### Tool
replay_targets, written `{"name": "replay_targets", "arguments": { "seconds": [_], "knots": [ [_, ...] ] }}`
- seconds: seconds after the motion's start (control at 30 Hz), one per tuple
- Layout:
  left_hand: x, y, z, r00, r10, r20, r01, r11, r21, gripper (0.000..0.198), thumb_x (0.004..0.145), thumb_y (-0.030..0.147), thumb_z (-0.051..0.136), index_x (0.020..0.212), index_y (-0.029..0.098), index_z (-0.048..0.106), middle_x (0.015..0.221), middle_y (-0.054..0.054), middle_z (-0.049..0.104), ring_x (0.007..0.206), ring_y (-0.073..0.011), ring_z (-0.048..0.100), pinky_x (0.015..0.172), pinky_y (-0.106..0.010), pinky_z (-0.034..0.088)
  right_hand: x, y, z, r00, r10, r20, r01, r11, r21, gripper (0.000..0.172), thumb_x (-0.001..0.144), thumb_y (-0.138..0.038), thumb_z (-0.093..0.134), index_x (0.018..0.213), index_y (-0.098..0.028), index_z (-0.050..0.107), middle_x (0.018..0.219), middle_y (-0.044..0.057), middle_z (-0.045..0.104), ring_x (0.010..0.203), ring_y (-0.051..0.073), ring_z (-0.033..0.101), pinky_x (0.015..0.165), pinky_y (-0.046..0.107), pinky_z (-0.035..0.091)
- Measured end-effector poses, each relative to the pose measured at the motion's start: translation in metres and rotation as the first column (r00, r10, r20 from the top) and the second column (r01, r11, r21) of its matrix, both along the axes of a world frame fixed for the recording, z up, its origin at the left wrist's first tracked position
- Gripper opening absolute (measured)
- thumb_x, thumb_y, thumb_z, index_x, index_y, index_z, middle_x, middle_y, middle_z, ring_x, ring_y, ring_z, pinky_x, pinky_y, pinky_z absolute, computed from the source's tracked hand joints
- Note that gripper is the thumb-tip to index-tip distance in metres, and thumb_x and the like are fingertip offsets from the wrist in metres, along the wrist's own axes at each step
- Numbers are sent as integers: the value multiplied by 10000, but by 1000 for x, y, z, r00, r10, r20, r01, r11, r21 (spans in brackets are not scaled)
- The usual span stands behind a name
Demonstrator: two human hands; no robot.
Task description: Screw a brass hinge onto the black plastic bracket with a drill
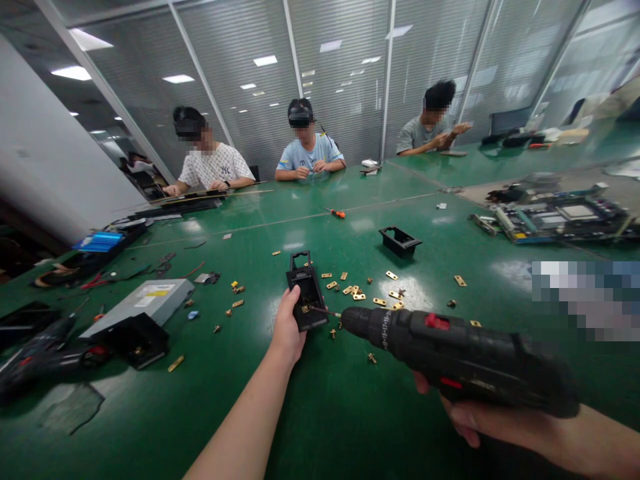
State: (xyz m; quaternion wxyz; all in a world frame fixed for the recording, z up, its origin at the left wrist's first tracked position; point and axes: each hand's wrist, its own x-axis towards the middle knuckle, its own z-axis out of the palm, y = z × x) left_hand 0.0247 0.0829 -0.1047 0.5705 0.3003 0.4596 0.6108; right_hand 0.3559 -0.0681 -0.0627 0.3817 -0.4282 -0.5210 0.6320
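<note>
My left hand [289, 327] grips a black plastic housing [314, 319], thumb over its edge. Inside the housing sits a small brass piece [306, 309]. A black cordless drill [460, 353] is held in my right hand [470, 417], its grip partly hidden below the body. The drill's thin bit [327, 311] reaches into the housing near the brass piece; whether it touches a screw is too small to tell. Several brass plates [359, 297] and screws [372, 358] lie scattered beyond and beside the housing. Another black frame [301, 259] stands just behind it.
Another black housing [400, 241] stands farther back, near an orange screwdriver [338, 213]. To the left are a silver drive box [143, 303], a black housing [137, 339] and a second drill [45, 360]. Circuit boards [565, 213] lie at right. Several people sit across the green table [240, 227].
</note>
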Motion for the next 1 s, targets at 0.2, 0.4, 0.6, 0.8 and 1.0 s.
{"name": "replay_targets", "arguments": {
  "seconds": [0.2,0.4,0.6,0.8,1.0],
  "knots": [
    [3,-2,-1,998,-24,-55,26,999,26,762,871,774,936,1322,196,726,1023,-102,879,786,-282,827,757,-401,679,13,13,-13,986,164,33,-163,986,-29,566,1032,-744,994,1470,-393,926,1327,69,826,793,123,766,788,245,696],
    [3,-5,-3,996,-34,-81,40,997,68,803,858,818,956,1323,207,719,1017,-96,872,804,-291,837,756,-406,685,15,15,-14,979,199,31,-199,980,-6,556,1059,-714,982,1498,-381,910,1350,76,815,789,117,769,776,245,696],
    [6,-5,-6,993,-17,-116,29,994,107,786,846,814,966,1296,225,706,1026,-83,865,815,-285,829,761,-407,687,2,4,-1,1000,-4,-18,4,1000,-5,662,1013,-615,1056,1575,-340,837,1242,47,850,741,107,744,738,227,651],
    [4,-1,-6,998,19,-64,-16,999,50,757,863,781,937,1308,222,686,1076,-87,867,799,-285,835,765,-431,694,5,3,1,998,62,15,-62,998,-6,532,1057,-604,1008,1501,-330,898,1277,60,843,787,111,763,779,235,666],
    [3,-2,-3,998,20,-66,-18,999,45,732,885,763,916,1320,215,701,1072,-95,869,791,-283,830,768,-427,690,2,4,4,998,38,46,-37,999,-20,500,1035,-502,982,1458,-276,839,1221,48,839,776,119,751,771,236,653]
  ]
}}
